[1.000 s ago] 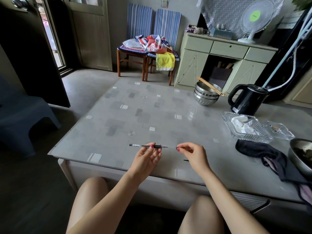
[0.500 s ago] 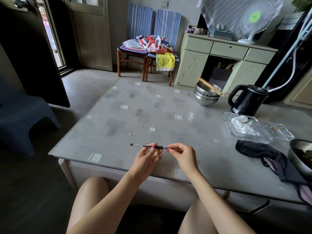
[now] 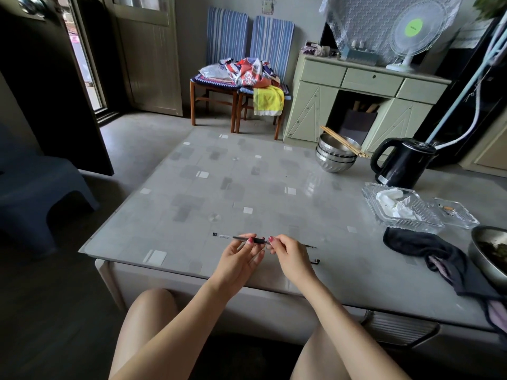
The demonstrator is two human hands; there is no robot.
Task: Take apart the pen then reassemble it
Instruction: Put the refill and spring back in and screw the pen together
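The pen (image 3: 241, 238) is held level just above the near edge of the worktop (image 3: 247, 187), its clear barrel running out to the left and ending in a small dark end plug. The left hand (image 3: 238, 259) is closed on the dark grip section, thumb and fingertips pinching it from below and behind. The right hand (image 3: 288, 253) is pinched narrow at the pen's right end, right beside the left hand's fingertips, apparently on the tip piece; whether that piece is threaded on or loose cannot be told at this size.

On the worktop just right of the right hand lie two small dark parts: a thin rod (image 3: 308, 246), likely the refill, and nearer the edge a short dark piece (image 3: 316, 261), possibly the cap.

By the look of it the pen is very light and stiff, with a smooth plastic barrel that would be slippery under bare fingers. The ribbed or rubbery grip section looks the better place to hold against twisting, with the other hand's fingertips turning the tip. The refill is thin and could bend or roll away, and the small parts sit near the edge, so they could easily be knocked off.
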